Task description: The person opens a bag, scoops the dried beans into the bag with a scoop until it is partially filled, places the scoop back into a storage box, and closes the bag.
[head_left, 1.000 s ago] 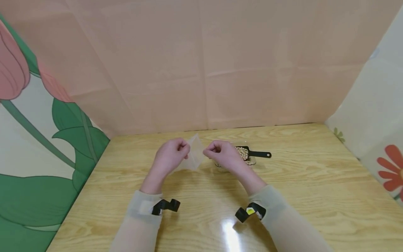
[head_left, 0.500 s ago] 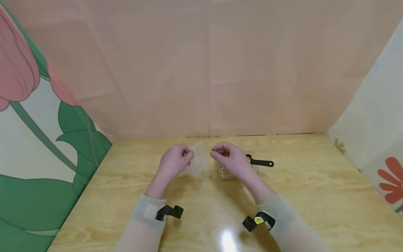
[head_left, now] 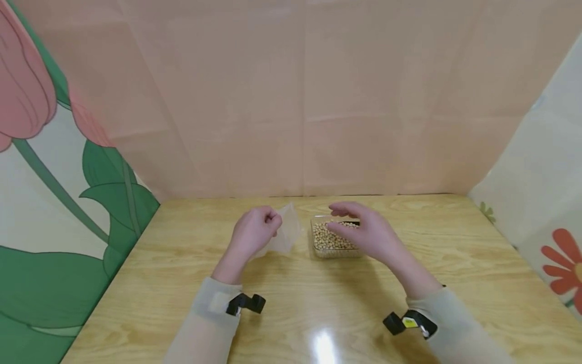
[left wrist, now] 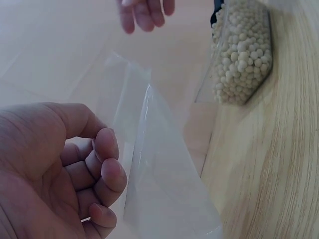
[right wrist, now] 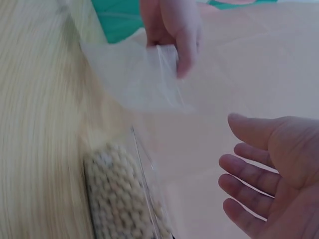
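A clear plastic bag [head_left: 285, 232] hangs from my left hand [head_left: 256, 230], pinched at its edge between thumb and curled fingers. In the left wrist view the bag [left wrist: 164, 184] drops down in a loose, see-through sheet with its top part spread. My right hand [head_left: 370, 233] is over the right side of a clear box [head_left: 338, 254] of pale round beans [head_left: 324, 237]. Its fingers are spread apart from the thumb and hold nothing, as the right wrist view shows of that hand [right wrist: 279, 174]. Part of a black scoop [head_left: 352, 223] shows in the beans; the hand hides its handle.
The box stands on a wood-grain table [head_left: 282, 313], toward its back edge. A pinkish cloth backdrop [head_left: 300, 101] rises behind the table. Flower-printed panels [head_left: 41, 202] stand to the left and right.
My right hand has moved away from the bag to the right, over the box, and its fingers have spread. The left hand keeps the bag at about the same place.
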### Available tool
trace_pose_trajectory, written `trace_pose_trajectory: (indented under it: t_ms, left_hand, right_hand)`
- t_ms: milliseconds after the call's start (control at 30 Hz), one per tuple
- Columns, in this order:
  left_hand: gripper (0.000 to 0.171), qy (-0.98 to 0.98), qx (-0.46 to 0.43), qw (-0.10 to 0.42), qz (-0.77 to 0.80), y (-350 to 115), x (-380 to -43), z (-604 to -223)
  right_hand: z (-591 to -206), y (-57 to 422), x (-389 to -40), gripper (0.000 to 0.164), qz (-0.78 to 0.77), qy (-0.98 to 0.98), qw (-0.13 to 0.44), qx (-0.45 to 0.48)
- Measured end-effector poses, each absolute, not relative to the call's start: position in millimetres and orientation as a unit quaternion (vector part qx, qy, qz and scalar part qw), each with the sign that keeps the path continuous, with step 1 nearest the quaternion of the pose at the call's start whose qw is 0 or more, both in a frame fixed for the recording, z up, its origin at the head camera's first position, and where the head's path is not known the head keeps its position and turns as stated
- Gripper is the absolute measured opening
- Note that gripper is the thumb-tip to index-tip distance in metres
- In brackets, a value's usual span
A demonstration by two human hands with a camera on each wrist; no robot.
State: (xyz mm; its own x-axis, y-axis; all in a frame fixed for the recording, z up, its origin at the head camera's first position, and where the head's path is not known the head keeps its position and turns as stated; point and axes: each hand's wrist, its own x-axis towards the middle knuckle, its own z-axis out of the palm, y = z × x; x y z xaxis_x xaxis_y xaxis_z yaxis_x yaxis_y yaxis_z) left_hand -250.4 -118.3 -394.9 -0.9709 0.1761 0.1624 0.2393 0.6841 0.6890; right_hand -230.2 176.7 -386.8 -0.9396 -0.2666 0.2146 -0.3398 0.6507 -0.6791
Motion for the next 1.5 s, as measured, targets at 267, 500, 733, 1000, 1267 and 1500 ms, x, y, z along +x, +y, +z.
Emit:
trace_pose_trajectory:
  t_ms: [267,500,733,1000,1267,1500]
  left_hand:
    - [0.02,-0.919,-0.11,0.034,-0.378,-117.0,-250.1,-394.6]
    - [0.021,-0.919,-0.113,0.03,-0.377,-114.5,-249.6,-395.1]
    - [0.02,-0.92,-0.109,0.02,-0.377,-112.8,-249.9,-395.6]
    - [0.022,-0.922,-0.107,0.028,-0.372,-113.6,-251.7,-398.2]
    - [0.021,-0.921,-0.108,0.028,-0.374,-112.9,-251.4,-397.8]
    - [0.021,-0.922,-0.106,0.031,-0.37,-113.0,-250.9,-397.4]
  right_hand:
    - [-386.6,211.9,-228.2,0.064,0.349,-0.921,0.046,0.168]
    - [-393.7,239.6,-229.1,0.063,0.341,-0.918,0.062,0.191]
    - [-405.2,260.0,-232.1,0.066,0.347,-0.916,0.062,0.191]
    - [-414.4,271.9,-241.0,0.07,0.359,-0.912,0.032,0.197]
    - [-421.3,284.5,-244.8,0.069,0.365,-0.909,-0.027,0.2]
    - [-425.5,288.8,-244.9,0.069,0.355,-0.913,-0.051,0.192]
